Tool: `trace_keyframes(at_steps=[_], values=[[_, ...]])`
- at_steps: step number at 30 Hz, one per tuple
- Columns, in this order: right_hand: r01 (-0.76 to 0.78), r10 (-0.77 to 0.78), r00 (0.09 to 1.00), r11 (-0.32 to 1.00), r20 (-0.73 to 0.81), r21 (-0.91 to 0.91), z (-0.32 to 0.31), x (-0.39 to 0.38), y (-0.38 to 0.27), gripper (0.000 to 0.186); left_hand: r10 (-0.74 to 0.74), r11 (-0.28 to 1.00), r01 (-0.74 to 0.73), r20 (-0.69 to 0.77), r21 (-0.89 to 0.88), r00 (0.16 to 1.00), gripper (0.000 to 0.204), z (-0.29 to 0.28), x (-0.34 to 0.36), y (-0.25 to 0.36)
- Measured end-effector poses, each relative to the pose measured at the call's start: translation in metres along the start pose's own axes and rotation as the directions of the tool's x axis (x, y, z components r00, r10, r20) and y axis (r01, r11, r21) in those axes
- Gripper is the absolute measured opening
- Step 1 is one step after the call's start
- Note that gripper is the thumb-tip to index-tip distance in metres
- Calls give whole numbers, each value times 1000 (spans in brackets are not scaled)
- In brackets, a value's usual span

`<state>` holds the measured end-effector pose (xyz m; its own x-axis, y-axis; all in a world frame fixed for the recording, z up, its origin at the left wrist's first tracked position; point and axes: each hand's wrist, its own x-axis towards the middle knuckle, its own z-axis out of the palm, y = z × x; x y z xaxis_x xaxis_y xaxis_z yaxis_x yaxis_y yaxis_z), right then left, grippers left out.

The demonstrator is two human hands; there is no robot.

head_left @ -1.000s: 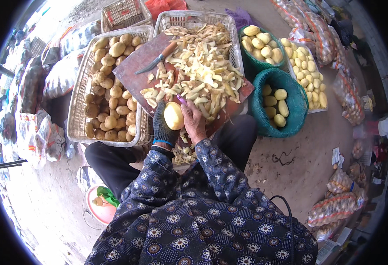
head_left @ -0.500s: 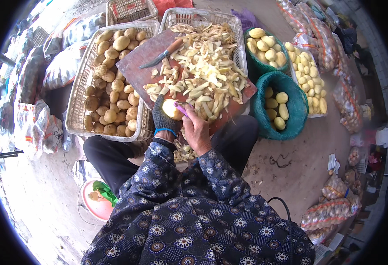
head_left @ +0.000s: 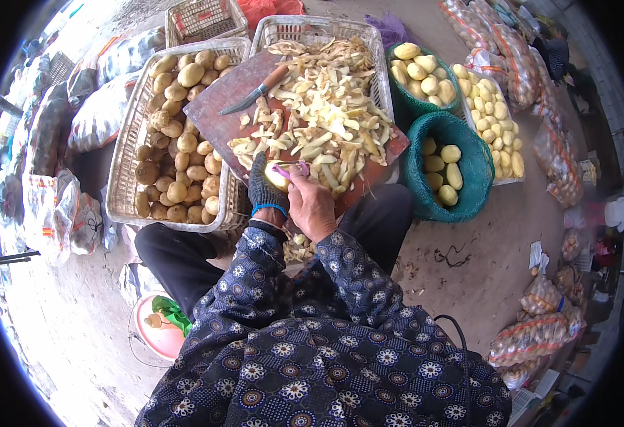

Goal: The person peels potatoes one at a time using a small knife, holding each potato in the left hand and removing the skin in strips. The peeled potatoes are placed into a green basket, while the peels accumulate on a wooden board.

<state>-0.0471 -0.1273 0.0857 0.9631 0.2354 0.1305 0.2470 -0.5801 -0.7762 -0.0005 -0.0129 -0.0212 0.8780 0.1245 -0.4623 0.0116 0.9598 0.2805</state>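
My left hand (head_left: pixel 265 189), in a dark grey knit glove with a blue cuff, is closed around a partly peeled potato (head_left: pixel 276 178). Bare, my right hand (head_left: pixel 312 208) grips a purple peeler (head_left: pixel 299 168), whose head lies against the potato's upper side. Both hands are over the near edge of a reddish cutting board (head_left: pixel 216 117). Heaped on that board are potato peelings (head_left: pixel 333 117). A knife (head_left: pixel 256 90) with a wooden handle rests at the board's upper left, apart from both hands.
Unpeeled potatoes fill a white plastic crate (head_left: pixel 121 167) on the left. On the right, peeled potatoes sit in a green mesh-lined tub (head_left: pixel 481 203), another green tub (head_left: pixel 397 89) and a pale crate (head_left: pixel 514 179). A pink bucket (head_left: pixel 166 340) stands at lower left; potato sacks (head_left: pixel 532 341) lie at lower right.
My right hand has moved slightly left and up along the potato with the peeler. The left hand keeps its hold. The whole view has shifted a little.
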Motion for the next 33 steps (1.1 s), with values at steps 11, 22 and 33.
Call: trace_keyframes(at_steps=[11, 22, 33], values=[[-80, 99, 988, 984, -119, 158, -12, -31, 34, 35, -37, 981, 74, -200, 181, 979, 43, 19, -19, 6], [-174, 185, 983, 875, 21, 452, 19, -57, 23, 38, -45, 993, 58, -134, 100, 990, 47, 18, -14, 9], [-116, 196, 970, 892, -142, 438, 28, -7, 49, 41, -119, 967, 149, -149, 206, 982, 46, 26, -38, 13]])
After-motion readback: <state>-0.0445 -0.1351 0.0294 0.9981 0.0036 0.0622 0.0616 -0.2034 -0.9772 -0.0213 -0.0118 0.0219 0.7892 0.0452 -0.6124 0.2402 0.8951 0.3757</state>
